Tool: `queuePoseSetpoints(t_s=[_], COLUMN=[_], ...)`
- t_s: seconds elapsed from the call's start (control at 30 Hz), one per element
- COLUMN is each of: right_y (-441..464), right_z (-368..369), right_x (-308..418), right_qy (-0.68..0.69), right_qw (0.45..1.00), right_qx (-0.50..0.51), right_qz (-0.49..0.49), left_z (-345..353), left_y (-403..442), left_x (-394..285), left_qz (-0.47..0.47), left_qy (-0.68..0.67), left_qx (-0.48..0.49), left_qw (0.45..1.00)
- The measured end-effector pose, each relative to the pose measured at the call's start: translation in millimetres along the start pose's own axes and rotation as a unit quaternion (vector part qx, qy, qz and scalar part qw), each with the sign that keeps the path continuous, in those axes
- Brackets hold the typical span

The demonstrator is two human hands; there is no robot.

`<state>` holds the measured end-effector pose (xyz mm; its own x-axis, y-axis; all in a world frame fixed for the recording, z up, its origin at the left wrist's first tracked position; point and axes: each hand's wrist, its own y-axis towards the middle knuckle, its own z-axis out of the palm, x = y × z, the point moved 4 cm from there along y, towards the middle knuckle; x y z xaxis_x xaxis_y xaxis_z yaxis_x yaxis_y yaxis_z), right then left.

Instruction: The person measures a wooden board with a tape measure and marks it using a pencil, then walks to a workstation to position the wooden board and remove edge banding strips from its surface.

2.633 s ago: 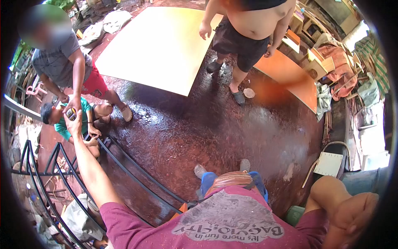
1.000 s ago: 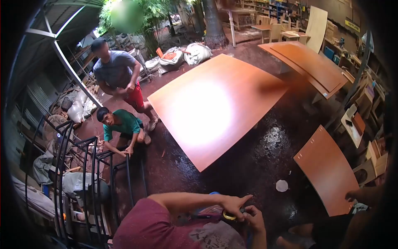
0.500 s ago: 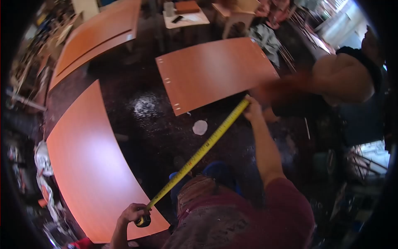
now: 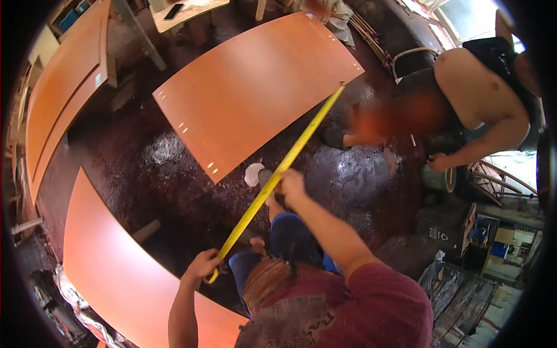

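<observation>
black phone [image 4: 173, 11] on pale table [image 4: 200, 8], green container [image 4: 436, 180], glossy dark floor [image 4: 116, 142]

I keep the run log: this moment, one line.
left hand: holding yellow tape measure; right hand: at its middle; tape tip: near orange panel; other person: at frame right

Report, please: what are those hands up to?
Left hand holding tape; right hand at its middle. Tape extended, far tip near the board's edge. Nothing visibly blocking it.
</observation>
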<state>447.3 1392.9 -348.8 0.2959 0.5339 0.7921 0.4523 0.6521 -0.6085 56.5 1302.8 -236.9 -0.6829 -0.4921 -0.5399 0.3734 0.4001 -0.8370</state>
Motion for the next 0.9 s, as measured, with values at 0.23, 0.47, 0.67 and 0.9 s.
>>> queuePoseSetpoints(t_s=[0.23, 0.47, 0.67, 0.9], right_y=[321, 410, 425, 447], right_z=[-146, -117, -87, -115], right_x=[91, 90, 60, 18], right_qy=[-0.073, -0.020, -0.123, -0.079], right_qw=[0.983, 0.973, 0.971, 0.993], right_qx=[-0.165, -0.229, -0.197, -0.076], right_qz=[-0.043, -0.001, 0.055, 0.042], left_z=[-82, -107, -120, -133], left_y=[87, 276, 305, 338], left_x=[-36, -70, -32, -25], left_qz=[-0.040, 0.074, 0.020, 0.000], left_qy=[0.123, 0.168, 0.192, 0.226], left_qx=[-0.078, -0.132, -0.154, -0.140], left_qw=[0.988, 0.974, 0.969, 0.964])
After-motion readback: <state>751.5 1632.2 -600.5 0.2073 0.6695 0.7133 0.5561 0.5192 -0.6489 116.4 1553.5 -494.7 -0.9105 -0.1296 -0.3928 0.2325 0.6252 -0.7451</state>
